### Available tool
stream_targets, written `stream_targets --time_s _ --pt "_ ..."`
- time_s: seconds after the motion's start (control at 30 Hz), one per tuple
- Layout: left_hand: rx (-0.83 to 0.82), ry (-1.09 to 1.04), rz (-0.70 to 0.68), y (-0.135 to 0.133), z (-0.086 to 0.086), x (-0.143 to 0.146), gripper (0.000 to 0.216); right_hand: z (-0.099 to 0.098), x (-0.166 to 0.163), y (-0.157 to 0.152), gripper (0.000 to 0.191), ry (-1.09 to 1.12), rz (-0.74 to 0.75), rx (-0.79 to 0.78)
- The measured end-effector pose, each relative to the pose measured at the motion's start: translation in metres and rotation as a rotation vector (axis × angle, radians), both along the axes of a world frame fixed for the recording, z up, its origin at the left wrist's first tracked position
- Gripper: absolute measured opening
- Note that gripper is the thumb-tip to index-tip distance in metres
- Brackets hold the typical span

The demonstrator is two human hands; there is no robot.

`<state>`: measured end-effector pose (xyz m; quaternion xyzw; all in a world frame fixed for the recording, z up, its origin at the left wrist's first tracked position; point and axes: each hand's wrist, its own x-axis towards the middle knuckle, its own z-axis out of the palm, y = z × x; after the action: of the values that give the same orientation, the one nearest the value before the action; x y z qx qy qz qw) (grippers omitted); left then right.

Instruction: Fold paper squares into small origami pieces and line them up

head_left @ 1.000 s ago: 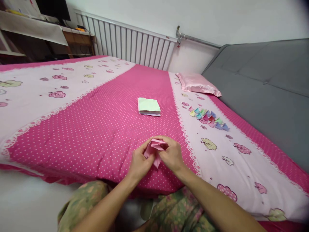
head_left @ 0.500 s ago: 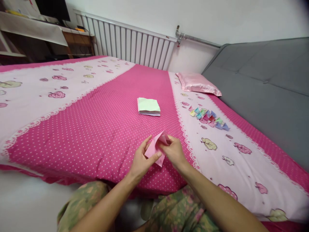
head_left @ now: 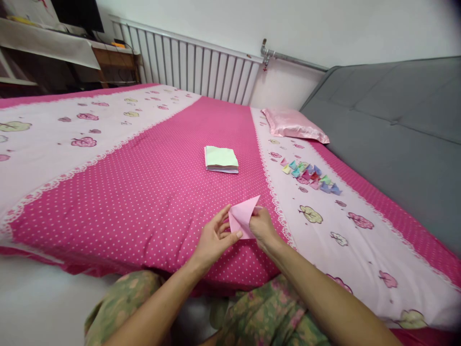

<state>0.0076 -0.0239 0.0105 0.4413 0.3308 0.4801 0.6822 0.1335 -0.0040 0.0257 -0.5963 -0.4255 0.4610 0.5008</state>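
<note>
A pink sheet of folded paper [head_left: 242, 218] is held between my two hands, above the near edge of the bed. My left hand [head_left: 215, 236] supports its left side, with the thumb at the lower edge and the fingers behind. The fingers of my right hand [head_left: 263, 227] are closed on the paper's right side and partly hidden by it. Beyond my hands lies a stack of square paper [head_left: 221, 158] with a pale green sheet on top. To the right, several small folded paper pieces [head_left: 311, 177] in mixed colours sit in a cluster.
The bed [head_left: 151, 182] has a pink dotted and white patterned cover. A pink pillow [head_left: 295, 126] lies near the grey headboard [head_left: 392, 120]. Behind are a white radiator [head_left: 194, 62] and a desk [head_left: 46, 45] with a monitor [head_left: 78, 17].
The pink paper has turned and shifted slightly right; its opened pocket now shows as a flatter face with a pointed upper corner. My right fingers have curled more along its right side.
</note>
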Motion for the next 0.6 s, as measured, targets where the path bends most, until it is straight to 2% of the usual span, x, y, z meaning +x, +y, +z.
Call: stream_targets --time_s 0.17,0.33,0.5,0.6 --pt "-0.04 -0.038 -0.014 -0.001 -0.001 0.0 0.073 -0.005 0.003 0.002 0.016 0.004 0.03 0.003" --pt "-0.053 -0.069 -0.042 0.0 -0.004 0.0 0.074 -0.006 0.006 0.004 0.018 -0.179 0.042 0.064" --pt "-0.04 -0.128 -0.012 0.004 -0.01 0.002 0.077 0.003 0.0 -0.002 0.029 -0.481 -0.077 0.187" --pt "-0.036 -0.158 -0.031 0.005 -0.009 -0.001 0.08 0.007 -0.002 -0.006 0.026 -0.564 -0.056 0.229"
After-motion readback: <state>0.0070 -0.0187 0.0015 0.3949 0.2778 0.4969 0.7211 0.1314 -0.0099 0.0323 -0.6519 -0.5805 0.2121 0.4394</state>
